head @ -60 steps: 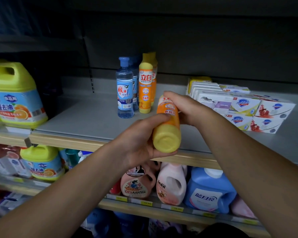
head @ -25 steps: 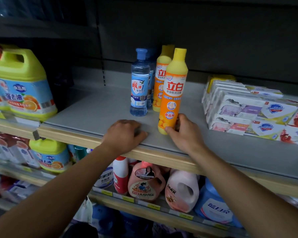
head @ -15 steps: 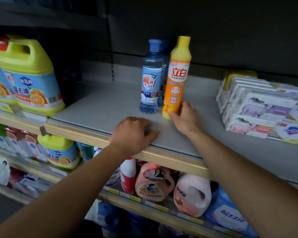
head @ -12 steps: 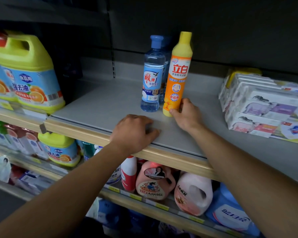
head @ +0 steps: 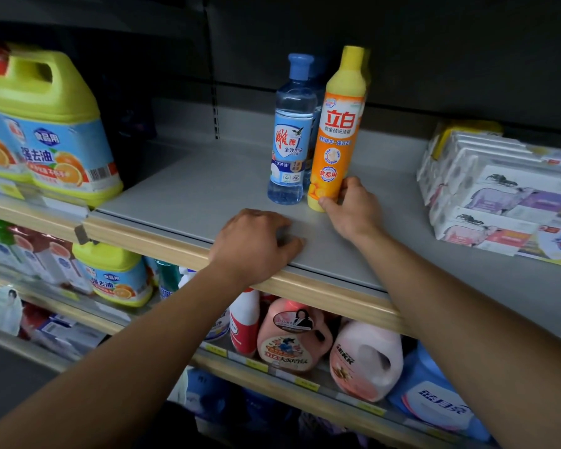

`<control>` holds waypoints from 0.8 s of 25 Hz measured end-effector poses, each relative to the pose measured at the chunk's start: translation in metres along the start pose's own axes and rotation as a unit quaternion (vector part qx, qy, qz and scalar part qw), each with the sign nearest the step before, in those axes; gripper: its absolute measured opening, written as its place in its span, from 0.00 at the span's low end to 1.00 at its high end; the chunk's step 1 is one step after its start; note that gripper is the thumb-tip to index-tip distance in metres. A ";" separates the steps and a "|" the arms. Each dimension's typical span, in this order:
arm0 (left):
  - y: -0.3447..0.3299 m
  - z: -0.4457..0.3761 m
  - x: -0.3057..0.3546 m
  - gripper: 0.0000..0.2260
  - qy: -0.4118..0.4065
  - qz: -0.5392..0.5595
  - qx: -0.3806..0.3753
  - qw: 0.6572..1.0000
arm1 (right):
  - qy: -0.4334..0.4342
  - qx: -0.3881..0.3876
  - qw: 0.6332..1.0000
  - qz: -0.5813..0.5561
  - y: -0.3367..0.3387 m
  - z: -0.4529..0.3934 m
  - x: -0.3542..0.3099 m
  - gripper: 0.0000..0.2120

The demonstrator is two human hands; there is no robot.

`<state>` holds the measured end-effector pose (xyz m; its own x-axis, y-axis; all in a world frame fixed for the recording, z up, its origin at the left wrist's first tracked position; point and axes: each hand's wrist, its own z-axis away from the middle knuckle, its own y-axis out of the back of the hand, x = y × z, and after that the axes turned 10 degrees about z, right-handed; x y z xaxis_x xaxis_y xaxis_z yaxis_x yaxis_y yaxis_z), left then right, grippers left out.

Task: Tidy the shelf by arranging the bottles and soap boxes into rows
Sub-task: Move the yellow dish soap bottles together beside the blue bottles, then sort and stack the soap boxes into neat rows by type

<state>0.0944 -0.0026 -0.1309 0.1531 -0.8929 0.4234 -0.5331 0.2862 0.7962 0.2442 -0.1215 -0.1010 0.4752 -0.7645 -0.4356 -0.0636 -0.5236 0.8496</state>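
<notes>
An orange bottle with a yellow cap stands upright on the grey shelf, right beside a clear blue bottle. More bottles stand behind these two, mostly hidden. My right hand grips the orange bottle at its base, thumb in front and fingers on its right side. My left hand rests curled on the shelf's front edge and holds nothing. Stacked soap boxes lie in rows at the right of the shelf.
Large yellow-green jugs stand on the neighbouring shelf to the left. The shelf below holds pink, red and blue detergent bottles. A wooden trim runs along the shelf front. Bare shelf lies between the jugs and the bottles.
The orange bottle went from lying in both hands to standing on the shelf, then slid back next to the blue bottle. My left hand let go and settled on the shelf edge.
</notes>
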 end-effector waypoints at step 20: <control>-0.012 0.003 0.099 0.16 -0.049 0.218 -0.019 0.974 | -0.008 0.028 0.992 0.124 0.107 0.106 0.135 0.17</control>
<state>0.1137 -0.0951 -0.1001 -0.1624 -0.7116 0.6836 -0.4982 0.6571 0.5657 0.2082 -0.3205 -0.1009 0.4259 -0.8775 -0.2204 -0.2250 -0.3386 0.9136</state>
